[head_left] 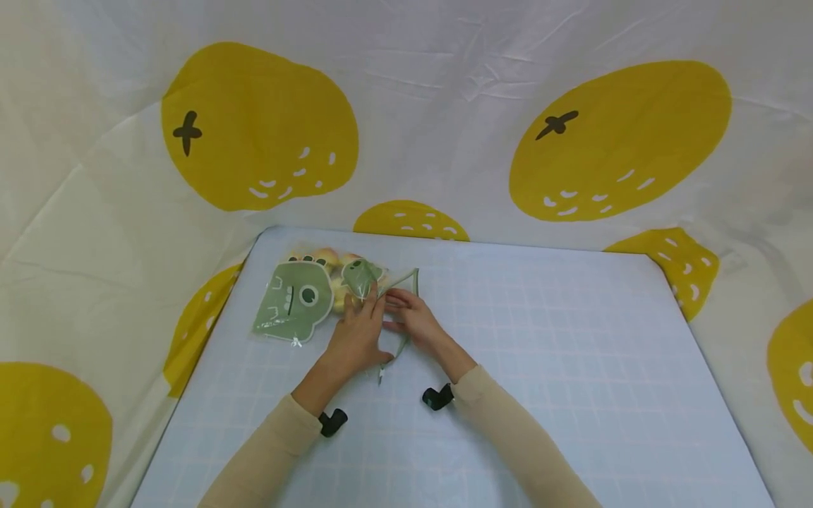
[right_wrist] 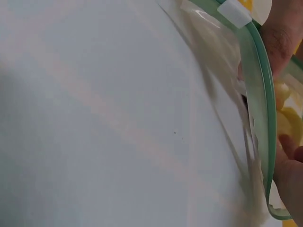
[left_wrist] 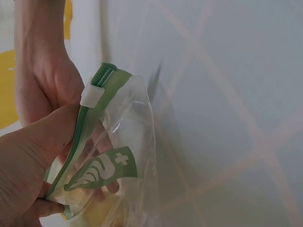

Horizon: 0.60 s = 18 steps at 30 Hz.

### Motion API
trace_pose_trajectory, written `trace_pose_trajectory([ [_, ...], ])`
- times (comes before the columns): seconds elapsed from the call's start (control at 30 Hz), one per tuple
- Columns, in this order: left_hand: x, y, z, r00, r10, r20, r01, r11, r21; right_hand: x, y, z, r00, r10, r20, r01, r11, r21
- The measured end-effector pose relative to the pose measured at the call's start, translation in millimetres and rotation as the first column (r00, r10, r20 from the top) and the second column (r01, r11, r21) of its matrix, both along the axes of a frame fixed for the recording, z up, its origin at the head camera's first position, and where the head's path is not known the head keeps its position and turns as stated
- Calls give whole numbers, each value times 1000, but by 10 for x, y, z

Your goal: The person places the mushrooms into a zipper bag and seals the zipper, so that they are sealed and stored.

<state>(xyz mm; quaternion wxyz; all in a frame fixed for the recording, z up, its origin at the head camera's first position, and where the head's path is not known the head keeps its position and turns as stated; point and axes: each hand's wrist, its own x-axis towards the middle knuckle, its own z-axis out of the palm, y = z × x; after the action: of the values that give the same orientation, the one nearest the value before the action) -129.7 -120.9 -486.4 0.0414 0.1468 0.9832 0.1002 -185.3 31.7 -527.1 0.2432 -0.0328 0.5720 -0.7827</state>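
A clear slider zip bag (head_left: 292, 300) with green dinosaur prints lies at the table's back left, its green-edged mouth (right_wrist: 267, 118) facing right and spread apart. Several yellow, reddish-tinged fruit-like pieces (head_left: 339, 296) show inside. My left hand (head_left: 358, 335) lies over the mouth end and holds the green rim (left_wrist: 75, 142) between thumb and fingers. From the right, my right hand (head_left: 416, 321) reaches into the mouth, its extended fingers (left_wrist: 102, 142) seen through the plastic near a yellow piece. Whether it grips a piece is hidden. A white slider (left_wrist: 92, 96) sits on the rim.
Dark wrist-camera mounts (head_left: 438, 397) hang by both cuffs. The pale checked tabletop (head_left: 552, 360) stretches to the right of the bag. A white cloth with yellow fruit prints (head_left: 622, 141) rises behind the table and along its sides.
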Motion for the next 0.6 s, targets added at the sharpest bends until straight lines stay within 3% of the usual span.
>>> trace_pose_trajectory([
  [0.4,22,5,-39,999,-39,-32,39,999,-10,-164,-101,-107,990,83,111,-75,995,-69],
  [0.6,29,3,-19,999,-27,-19,26,1000,-4,-174,-98,-100,987,125,105,-113,987,-115],
])
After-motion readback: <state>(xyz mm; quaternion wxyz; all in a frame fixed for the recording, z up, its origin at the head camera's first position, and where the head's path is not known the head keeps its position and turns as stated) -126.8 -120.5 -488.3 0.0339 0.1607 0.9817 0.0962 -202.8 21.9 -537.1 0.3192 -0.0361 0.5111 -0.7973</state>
